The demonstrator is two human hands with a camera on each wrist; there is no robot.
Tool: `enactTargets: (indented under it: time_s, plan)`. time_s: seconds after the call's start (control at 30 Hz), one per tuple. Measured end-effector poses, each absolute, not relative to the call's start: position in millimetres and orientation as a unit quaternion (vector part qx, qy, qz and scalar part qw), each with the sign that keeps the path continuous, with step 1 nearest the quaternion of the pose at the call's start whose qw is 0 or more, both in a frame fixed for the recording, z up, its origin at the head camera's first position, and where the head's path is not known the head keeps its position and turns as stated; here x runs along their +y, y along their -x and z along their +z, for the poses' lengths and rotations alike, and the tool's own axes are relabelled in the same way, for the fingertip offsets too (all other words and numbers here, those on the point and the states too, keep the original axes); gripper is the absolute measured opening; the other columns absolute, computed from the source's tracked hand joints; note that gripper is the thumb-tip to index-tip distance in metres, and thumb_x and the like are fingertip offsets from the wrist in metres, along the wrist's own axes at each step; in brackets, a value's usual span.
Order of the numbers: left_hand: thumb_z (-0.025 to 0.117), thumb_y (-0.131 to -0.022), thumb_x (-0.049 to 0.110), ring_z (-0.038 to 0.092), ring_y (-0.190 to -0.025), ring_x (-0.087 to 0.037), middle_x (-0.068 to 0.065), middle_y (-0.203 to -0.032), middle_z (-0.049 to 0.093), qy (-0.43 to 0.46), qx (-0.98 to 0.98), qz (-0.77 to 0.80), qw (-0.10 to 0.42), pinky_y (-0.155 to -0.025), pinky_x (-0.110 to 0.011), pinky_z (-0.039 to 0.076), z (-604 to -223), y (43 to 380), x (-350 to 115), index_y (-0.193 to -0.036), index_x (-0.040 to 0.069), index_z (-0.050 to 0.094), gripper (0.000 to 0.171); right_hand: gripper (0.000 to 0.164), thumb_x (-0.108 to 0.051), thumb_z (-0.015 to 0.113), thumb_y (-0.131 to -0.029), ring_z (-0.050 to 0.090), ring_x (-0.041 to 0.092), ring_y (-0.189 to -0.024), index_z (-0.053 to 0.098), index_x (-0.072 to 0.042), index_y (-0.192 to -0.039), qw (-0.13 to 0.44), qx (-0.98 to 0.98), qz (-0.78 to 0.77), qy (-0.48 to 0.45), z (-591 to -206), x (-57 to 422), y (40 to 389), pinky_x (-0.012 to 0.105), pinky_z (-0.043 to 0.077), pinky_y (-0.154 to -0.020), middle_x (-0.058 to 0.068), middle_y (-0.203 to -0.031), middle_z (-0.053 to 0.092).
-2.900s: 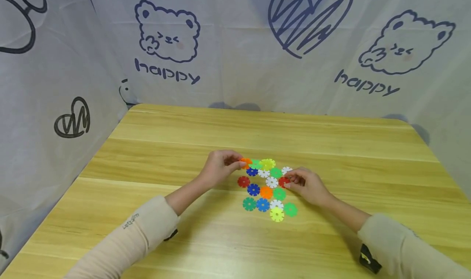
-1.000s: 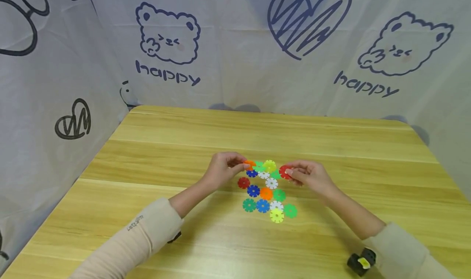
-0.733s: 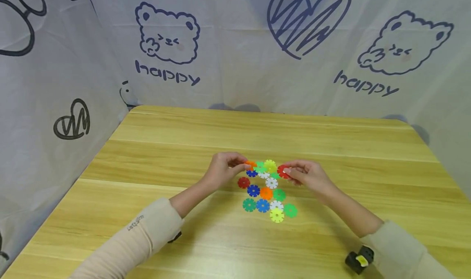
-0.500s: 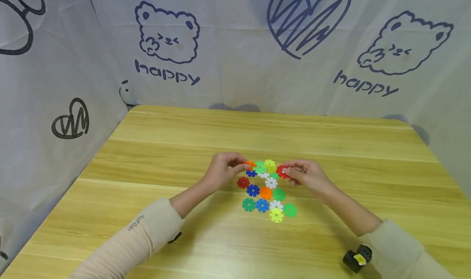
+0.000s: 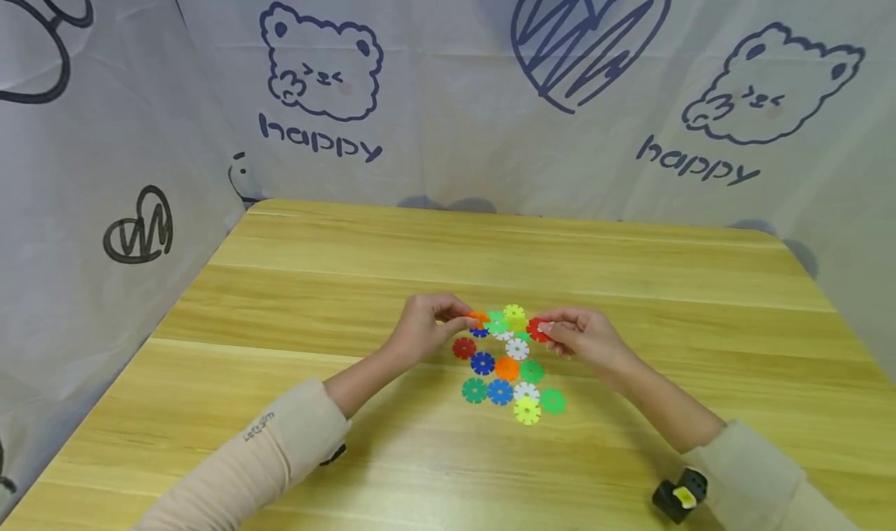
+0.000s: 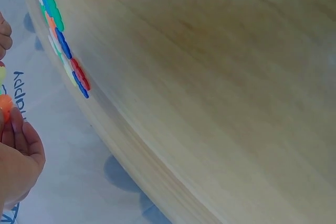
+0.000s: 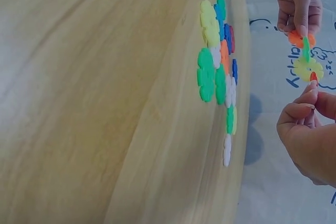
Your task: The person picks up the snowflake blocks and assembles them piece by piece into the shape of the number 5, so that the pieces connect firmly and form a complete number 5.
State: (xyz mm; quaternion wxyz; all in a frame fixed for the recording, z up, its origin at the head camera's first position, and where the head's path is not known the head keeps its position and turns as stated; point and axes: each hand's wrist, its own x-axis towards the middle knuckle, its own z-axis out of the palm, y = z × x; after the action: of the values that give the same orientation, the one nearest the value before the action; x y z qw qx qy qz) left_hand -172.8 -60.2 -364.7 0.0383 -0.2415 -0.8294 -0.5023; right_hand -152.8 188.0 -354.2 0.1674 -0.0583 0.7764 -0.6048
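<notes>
My left hand (image 5: 425,330) pinches an orange notched plastic disc (image 5: 479,319) between thumb and fingers. Joined to it in a short chain are a light green disc (image 5: 496,321) and a yellow disc (image 5: 514,313). On the other side, my right hand (image 5: 591,338) pinches a red disc (image 5: 535,329), its edge right at the yellow disc. The right wrist view shows the chain held up, with the green disc (image 7: 306,50) set crosswise between the orange and yellow ones and the red disc (image 7: 313,76) edge-on at the yellow disc's rim.
Below the hands, more notched discs lie flat on the wooden table (image 5: 350,259): a dark red disc (image 5: 464,348), an orange disc (image 5: 507,368), a yellow disc (image 5: 527,411) and several blue, green and white ones. A cloth with drawings (image 5: 448,127) hangs behind the table.
My right hand has lifted the red disc off the table and brought it left to the yellow disc. The chain in my left hand has shifted slightly right and tilted.
</notes>
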Motion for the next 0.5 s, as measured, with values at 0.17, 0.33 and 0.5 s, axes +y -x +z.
enactTargets:
  time_s: [0.17, 0.33, 0.5]
  plan:
    - [0.068, -0.082, 0.006, 0.067, -0.073, -0.025, -0.014, -0.082, 0.071, 0.233, -0.836, -0.497, 0.025, -0.064, -0.02, 0.054, -364.3, 173.2, -58.3, -0.084, -0.001, 0.07, 0.008, 0.034, -0.01, 0.052, -0.093, 0.053, 0.005, -0.066, 0.051, 0.014, -0.117, 0.172, 0.778, -0.602, 0.052, -353.5, 186.7, 153.4, 0.017, 0.047, -0.061, -0.006, -0.076, 0.061]
    - [0.067, -0.083, 0.005, 0.067, -0.072, -0.025, -0.014, -0.081, 0.071, 0.244, -0.838, -0.488, 0.029, -0.059, -0.016, 0.051, -365.3, 169.7, -55.8, -0.084, -0.001, 0.07, 0.007, 0.033, -0.007, 0.05, -0.094, 0.052, 0.005, -0.067, 0.05, 0.014, -0.118, 0.186, 0.776, -0.601, 0.042, -351.6, 186.1, 153.4, 0.017, 0.048, -0.063, -0.007, -0.077, 0.06]
    - [0.065, -0.084, 0.003, 0.067, -0.071, -0.023, -0.013, -0.079, 0.071, 0.25, -0.835, -0.488, 0.04, -0.053, -0.022, 0.048, -367.3, 165.3, -54.5, -0.084, -0.001, 0.069, 0.006, 0.032, -0.007, 0.049, -0.094, 0.052, 0.005, -0.067, 0.049, 0.015, -0.118, 0.198, 0.775, -0.598, 0.038, -345.2, 186.2, 153.1, 0.016, 0.048, -0.063, -0.006, -0.08, 0.06]
